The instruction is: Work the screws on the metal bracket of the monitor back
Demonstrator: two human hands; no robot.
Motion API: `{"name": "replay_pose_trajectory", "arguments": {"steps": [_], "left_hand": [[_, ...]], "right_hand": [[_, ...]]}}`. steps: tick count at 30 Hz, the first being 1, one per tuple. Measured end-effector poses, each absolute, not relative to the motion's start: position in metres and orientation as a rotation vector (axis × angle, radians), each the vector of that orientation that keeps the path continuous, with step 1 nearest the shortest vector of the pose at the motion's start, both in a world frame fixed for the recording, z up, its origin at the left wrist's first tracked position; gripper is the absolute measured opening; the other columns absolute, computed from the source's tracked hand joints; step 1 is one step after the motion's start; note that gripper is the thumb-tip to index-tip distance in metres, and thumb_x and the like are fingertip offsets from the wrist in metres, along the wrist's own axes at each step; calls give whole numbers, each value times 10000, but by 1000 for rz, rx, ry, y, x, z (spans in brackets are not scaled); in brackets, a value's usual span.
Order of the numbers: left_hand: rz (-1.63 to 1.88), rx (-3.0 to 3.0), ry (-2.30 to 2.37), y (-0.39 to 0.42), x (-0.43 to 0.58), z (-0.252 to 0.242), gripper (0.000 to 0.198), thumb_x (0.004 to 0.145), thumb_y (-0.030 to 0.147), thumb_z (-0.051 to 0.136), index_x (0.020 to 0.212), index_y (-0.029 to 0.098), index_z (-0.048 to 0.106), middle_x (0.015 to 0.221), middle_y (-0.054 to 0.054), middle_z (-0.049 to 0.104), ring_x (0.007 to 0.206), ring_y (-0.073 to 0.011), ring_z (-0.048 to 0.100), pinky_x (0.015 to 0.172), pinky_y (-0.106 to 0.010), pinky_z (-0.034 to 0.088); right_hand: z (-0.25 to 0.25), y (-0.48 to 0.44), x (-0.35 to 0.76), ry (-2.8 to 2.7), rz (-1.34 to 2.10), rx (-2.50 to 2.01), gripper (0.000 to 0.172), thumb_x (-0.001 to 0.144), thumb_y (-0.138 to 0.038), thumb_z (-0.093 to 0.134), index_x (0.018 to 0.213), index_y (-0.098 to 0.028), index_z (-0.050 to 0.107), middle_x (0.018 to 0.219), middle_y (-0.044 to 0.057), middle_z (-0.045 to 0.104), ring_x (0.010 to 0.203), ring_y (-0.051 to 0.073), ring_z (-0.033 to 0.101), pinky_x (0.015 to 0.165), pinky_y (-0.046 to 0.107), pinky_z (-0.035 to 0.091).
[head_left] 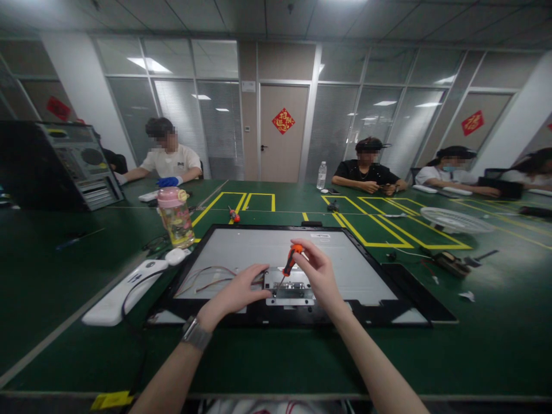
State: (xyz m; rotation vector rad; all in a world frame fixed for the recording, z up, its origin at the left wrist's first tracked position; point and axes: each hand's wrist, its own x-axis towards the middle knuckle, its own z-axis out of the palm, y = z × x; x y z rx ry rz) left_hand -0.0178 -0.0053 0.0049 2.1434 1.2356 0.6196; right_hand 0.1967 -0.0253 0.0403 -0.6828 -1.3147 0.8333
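Observation:
My right hand (318,269) grips an orange-and-black screwdriver (292,260), which tilts with its shaft pointing down and left. The shaft reaches a metal bracket (290,299) on the back of a flat display panel (345,270); whether the tip sits in a screw is too small to tell. At the bracket's left side lies my left hand (239,289), thumb and fingers apart, touching or nearly touching its edge. Thin wires (207,280) run across the panel to the left of the bracket, partly behind my left hand.
Left of the panel are a white elongated device (125,293) with a black cable and a pink-lidded bottle (176,215). A black slab (418,292) adjoins the panel's right side. Farther off are a computer case (64,164), a white round rack (455,219) and several seated people.

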Motion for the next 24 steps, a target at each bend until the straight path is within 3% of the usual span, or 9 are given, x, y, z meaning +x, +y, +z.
{"name": "replay_pose_trajectory", "arguments": {"steps": [5, 12, 19, 24], "left_hand": [[610, 2156, 1232, -3, -19, 2, 675, 798, 393, 695, 1419, 213, 501, 1508, -95, 489, 1374, -277, 459, 1163, -388, 313], [606, 2158, 1234, -4, -19, 4, 665, 807, 405, 688, 1421, 228, 502, 1511, -83, 489, 1374, -280, 461, 1158, -385, 322], [625, 2144, 1235, -4, -19, 4, 666, 783, 395, 703, 1403, 231, 525, 1497, -87, 506, 1367, -289, 471, 1158, -396, 326], [601, 2147, 1251, -4, -19, 3, 680, 791, 402, 697, 1419, 223, 509, 1511, -86, 489, 1379, -281, 457, 1162, -381, 319]], "right_hand": [[41, -26, 198, -1323, 798, -705, 230, 824, -385, 730, 1023, -276, 763, 984, 44, 704, 883, 200, 664, 762, 329, 561], [42, -29, 199, -1340, 834, -684, 262, 869, -401, 684, 1102, -290, 733, 993, 43, 751, 1003, 227, 691, 928, 411, 546], [42, -25, 198, -1312, 773, -675, 188, 778, -366, 778, 938, -268, 757, 950, 41, 700, 846, 203, 675, 746, 338, 578], [41, -25, 198, -1316, 800, -658, 216, 800, -355, 763, 1000, -274, 751, 1017, 49, 712, 917, 215, 692, 820, 360, 575]]}}
